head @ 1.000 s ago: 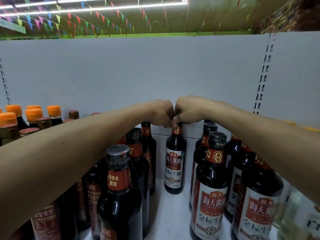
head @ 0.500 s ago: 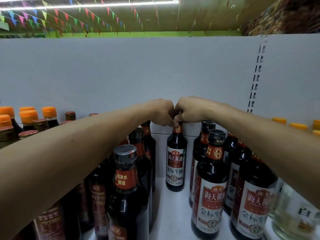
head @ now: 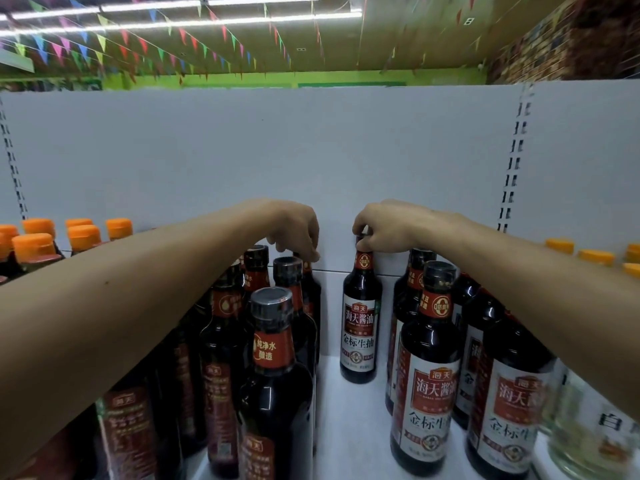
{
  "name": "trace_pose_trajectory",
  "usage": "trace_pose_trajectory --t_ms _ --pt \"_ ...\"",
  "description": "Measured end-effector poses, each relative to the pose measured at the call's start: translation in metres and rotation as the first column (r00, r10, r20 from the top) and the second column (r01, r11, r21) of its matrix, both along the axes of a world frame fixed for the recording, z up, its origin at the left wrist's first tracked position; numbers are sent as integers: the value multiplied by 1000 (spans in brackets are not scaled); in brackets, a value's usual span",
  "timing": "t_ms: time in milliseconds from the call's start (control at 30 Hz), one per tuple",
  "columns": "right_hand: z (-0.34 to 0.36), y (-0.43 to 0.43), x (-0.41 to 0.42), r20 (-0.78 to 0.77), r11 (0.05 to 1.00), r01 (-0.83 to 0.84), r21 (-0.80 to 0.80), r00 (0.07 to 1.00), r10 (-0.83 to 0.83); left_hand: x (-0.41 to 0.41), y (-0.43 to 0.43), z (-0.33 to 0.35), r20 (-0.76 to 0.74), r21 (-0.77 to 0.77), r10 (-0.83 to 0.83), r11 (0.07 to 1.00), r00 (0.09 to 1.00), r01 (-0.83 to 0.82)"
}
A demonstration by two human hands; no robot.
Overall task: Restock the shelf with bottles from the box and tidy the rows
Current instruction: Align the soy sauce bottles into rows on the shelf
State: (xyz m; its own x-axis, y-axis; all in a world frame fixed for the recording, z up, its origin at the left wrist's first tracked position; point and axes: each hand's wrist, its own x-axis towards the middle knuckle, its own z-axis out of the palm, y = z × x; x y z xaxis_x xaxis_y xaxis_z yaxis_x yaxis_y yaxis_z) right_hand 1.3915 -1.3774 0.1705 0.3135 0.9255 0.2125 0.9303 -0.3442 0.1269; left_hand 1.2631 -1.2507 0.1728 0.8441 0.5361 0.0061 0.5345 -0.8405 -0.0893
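A dark soy sauce bottle with a white and red label stands upright alone at the back of the white shelf, in the gap between two rows. My right hand grips its cap from above. My left hand has its fingers curled down over the top of the rearmost bottle of the left row; that cap is hidden by the fingers. The left row's front bottle and the right row's front bottle stand close to me.
Orange-capped bottles stand at the far left, and more orange caps at the far right. A clear bottle sits at the lower right. The white back panel closes the shelf behind.
My hands were together on the lone bottle's cap. The left hand has moved away to the left, onto the left row's rear bottle. The right hand stays on the cap.
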Motion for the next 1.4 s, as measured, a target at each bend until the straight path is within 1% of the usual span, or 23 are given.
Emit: trace_pose_trajectory --t_ms 67,200,233,333,433,567,700,833,1000,1100,1267,1400 --pt "0 -1 -2 4 1000 0 -2 1000 0 -4 -2 -1 10 -2 -19 1000 1000 19" --pt "1 0 -4 16 1000 12 -18 1000 -12 -7 -4 -4 86 37 -85 996 993 83" --pt "1 -1 -5 25 1000 17 -22 1000 -17 -8 -3 -4 105 20 -90 996 990 89" --pt "1 -3 -9 55 1000 19 1 998 -19 -9 -3 -4 149 -98 -82 990 985 97" --pt "4 -4 -16 54 999 -26 43 998 24 -6 -6 -3 166 -138 -72 986 983 96" --pt "5 -4 -27 14 996 -87 28 996 87 1 -12 -5 171 -83 -46 995 984 61" --pt "2 -5 -36 1 991 -133 4 991 133 4 -17 -7 196 -81 -39 995 980 56" --pt "2 -9 -43 -30 985 -170 -8 985 169 3 -18 -3 183 -154 11 988 983 18" --pt "-1 -10 -49 -18 979 -203 4 979 203 -3 -19 0 160 -276 16 961 987 29" --pt "-4 -10 -51 -31 974 -228 6 973 228 -10 -18 1 159 -318 31 948 987 21" --pt "-7 -7 -52 -70 967 -252 39 965 254 -19 -16 -5 291 -373 46 925 956 70" --pt "-8 -8 -55 -35 967 -251 35 967 252 -19 -21 -7 351 -378 36 919 936 107"
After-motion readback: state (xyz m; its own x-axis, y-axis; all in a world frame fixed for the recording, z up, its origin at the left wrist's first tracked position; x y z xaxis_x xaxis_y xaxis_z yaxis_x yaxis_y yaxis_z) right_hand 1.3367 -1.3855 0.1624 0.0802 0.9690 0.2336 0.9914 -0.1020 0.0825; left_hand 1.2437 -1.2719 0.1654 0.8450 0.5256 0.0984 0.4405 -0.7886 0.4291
